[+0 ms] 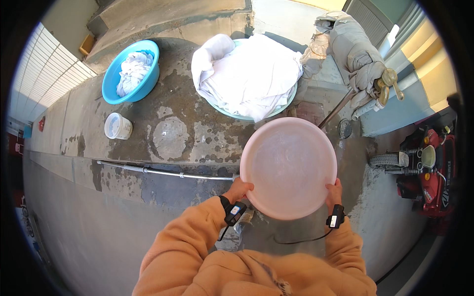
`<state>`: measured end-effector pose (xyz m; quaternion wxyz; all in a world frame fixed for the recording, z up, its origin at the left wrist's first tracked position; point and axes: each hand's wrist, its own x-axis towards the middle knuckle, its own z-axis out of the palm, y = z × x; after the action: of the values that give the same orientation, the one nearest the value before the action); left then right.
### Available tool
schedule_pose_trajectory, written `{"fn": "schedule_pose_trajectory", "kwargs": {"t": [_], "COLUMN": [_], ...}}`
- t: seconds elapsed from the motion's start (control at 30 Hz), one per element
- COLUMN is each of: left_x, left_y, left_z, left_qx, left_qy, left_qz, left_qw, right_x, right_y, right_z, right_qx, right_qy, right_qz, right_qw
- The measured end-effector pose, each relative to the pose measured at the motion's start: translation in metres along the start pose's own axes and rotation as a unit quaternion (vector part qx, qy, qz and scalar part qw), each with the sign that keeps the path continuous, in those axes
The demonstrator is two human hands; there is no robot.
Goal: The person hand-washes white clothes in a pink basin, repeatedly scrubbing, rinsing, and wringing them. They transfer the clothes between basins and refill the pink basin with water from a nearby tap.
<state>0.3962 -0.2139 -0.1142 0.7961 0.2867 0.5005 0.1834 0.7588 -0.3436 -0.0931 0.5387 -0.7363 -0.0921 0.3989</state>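
Note:
A round pink plastic basin (289, 168) is held up in front of me, its inside facing the camera. My left hand (239, 189) grips the lower left of its rim, thumb on top. On the lower right of the rim, my right hand (334, 194) has hold in the same way. Beyond the basin, white cloth (251, 74) is heaped over a pale green basin (283, 111) on the wet concrete ledge. Farther left stands a blue plastic basin (152, 83) with a wrung white cloth (135, 72) inside. A small white tub (118, 126) sits below it.
A metal pole (163, 172) lies along the ledge's foot. At the upper right is a brass tap (389, 79) on a cloth-wrapped pipe (355, 44). A red motorcycle (431, 170) is parked at the right. Concrete steps (166, 22) rise at the back.

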Motion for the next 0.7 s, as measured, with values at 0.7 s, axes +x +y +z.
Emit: {"fn": "schedule_pose_trajectory", "kwargs": {"t": [0.7], "left_x": [-0.205], "left_y": [0.082], "left_z": [-0.302], "left_qx": [0.001], "left_qy": [0.134], "left_qz": [0.052], "left_qw": [0.990], "right_x": [-0.196], "right_y": [0.049], "right_z": [0.297], "right_qx": [0.039], "right_qy": [-0.149], "right_qz": [0.039], "right_qw": [0.987]}}
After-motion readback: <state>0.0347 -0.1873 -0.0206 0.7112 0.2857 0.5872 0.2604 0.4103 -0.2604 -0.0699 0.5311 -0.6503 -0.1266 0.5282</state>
